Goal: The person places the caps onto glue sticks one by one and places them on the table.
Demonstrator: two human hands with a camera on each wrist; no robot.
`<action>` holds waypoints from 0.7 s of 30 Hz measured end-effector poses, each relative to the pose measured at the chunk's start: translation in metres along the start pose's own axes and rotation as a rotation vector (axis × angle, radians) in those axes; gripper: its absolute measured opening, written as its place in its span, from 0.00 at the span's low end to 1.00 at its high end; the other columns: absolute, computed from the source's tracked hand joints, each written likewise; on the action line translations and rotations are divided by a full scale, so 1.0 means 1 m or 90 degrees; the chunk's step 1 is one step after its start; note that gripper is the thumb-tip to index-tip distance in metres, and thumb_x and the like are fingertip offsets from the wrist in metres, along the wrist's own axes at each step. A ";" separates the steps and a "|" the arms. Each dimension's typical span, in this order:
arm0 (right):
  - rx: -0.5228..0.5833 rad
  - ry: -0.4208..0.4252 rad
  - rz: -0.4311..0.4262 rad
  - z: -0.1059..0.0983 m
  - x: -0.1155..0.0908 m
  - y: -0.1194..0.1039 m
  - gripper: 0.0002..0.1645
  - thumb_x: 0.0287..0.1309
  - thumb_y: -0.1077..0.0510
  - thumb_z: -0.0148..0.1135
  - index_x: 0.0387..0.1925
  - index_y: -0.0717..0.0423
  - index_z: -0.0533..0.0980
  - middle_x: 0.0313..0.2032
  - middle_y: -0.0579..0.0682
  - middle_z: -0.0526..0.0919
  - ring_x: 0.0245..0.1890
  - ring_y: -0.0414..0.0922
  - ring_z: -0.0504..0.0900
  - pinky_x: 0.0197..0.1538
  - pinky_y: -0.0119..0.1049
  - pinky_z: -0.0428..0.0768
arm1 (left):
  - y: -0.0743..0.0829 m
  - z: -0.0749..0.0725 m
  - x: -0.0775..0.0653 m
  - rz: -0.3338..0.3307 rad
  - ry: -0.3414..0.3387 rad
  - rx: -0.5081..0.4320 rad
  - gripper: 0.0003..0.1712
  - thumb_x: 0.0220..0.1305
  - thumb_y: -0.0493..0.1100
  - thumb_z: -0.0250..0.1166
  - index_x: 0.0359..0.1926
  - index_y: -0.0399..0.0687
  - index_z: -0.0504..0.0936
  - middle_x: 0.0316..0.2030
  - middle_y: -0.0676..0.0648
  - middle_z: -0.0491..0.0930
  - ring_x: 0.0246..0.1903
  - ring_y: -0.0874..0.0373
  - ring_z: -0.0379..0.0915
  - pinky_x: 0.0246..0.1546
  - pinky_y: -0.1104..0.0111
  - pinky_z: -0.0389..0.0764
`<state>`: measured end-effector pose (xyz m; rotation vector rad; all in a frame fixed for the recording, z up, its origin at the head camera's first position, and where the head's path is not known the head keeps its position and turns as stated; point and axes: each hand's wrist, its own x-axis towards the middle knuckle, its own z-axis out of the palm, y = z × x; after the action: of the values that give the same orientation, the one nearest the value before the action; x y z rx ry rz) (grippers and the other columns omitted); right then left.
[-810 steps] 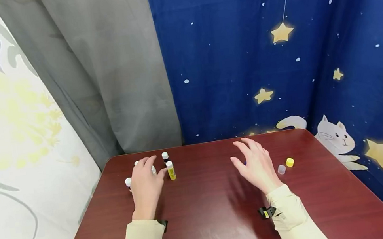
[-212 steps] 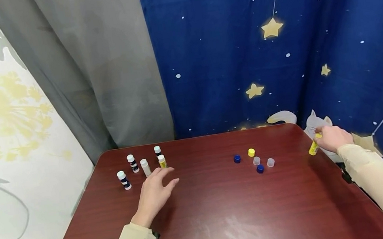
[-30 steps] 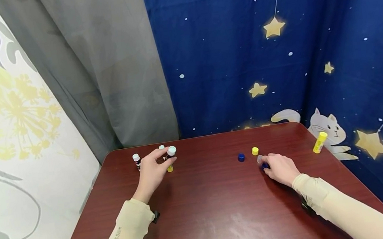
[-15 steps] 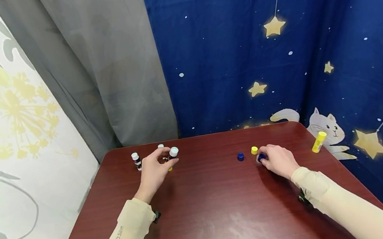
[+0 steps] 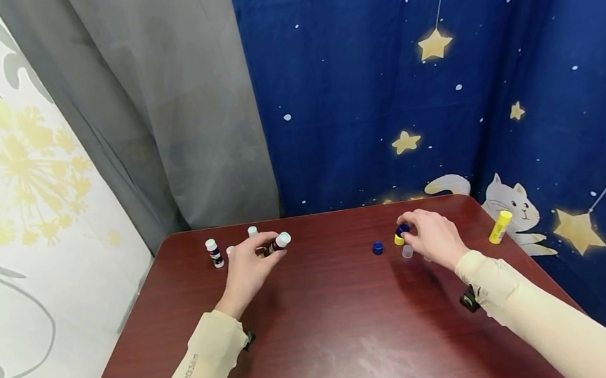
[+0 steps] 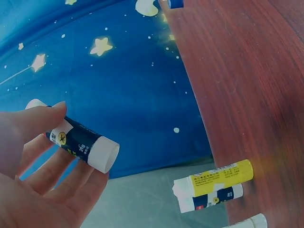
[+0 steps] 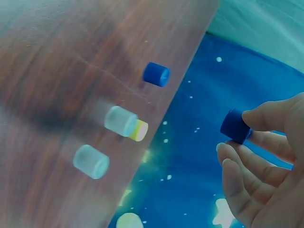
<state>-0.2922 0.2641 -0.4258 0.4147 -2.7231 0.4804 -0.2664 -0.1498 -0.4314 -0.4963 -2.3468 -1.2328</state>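
Observation:
My left hand [image 5: 246, 271] holds a dark blue glue stick [image 6: 78, 140] with white ends, tilted to the right above the table. Between thumb and fingers of my right hand [image 5: 435, 241] is a blue cap [image 7: 235, 126], raised off the tabletop. Behind the left hand stand a dark glue stick [image 5: 214, 253], a yellow glue stick [image 6: 221, 178], another dark one [image 6: 218, 198] and a white one [image 6: 254, 222], partly cut off in the left wrist view. Near the right hand lie a second blue cap [image 7: 156, 74], a yellow cap [image 7: 139, 131] and two clear caps [image 7: 91, 161].
A yellow glue stick [image 5: 501, 227] with a yellow cap stands by the right edge of the dark red wooden table [image 5: 325, 325]. Curtains [image 5: 328, 116] hang behind the table's back edge.
The yellow glue stick was earlier set at the right edge. Since then my left hand has picked up a dark one, now tipped further right. My right hand has lifted a blue cap.

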 end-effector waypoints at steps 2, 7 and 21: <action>0.003 0.000 0.002 -0.003 0.002 -0.004 0.15 0.60 0.55 0.70 0.49 0.46 0.83 0.37 0.45 0.83 0.31 0.43 0.81 0.32 0.45 0.82 | 0.001 0.001 0.001 0.005 0.002 0.013 0.19 0.56 0.43 0.78 0.49 0.60 0.87 0.42 0.57 0.85 0.43 0.58 0.83 0.48 0.57 0.83; 0.006 0.016 -0.011 -0.011 0.007 -0.015 0.15 0.60 0.54 0.71 0.49 0.44 0.83 0.36 0.44 0.82 0.30 0.42 0.80 0.30 0.43 0.81 | 0.002 0.003 0.002 0.022 0.002 0.034 0.18 0.55 0.42 0.78 0.48 0.59 0.87 0.41 0.57 0.85 0.41 0.55 0.82 0.45 0.58 0.83; 0.022 0.040 -0.073 -0.029 0.015 -0.049 0.14 0.61 0.52 0.70 0.49 0.43 0.83 0.34 0.40 0.80 0.28 0.41 0.77 0.26 0.37 0.76 | 0.010 0.006 0.003 0.033 -0.001 0.052 0.18 0.56 0.44 0.78 0.49 0.60 0.88 0.41 0.58 0.84 0.37 0.59 0.79 0.40 0.56 0.83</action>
<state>-0.2813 0.2273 -0.3811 0.5513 -2.6170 0.5007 -0.2655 -0.1394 -0.4261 -0.5275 -2.3602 -1.1095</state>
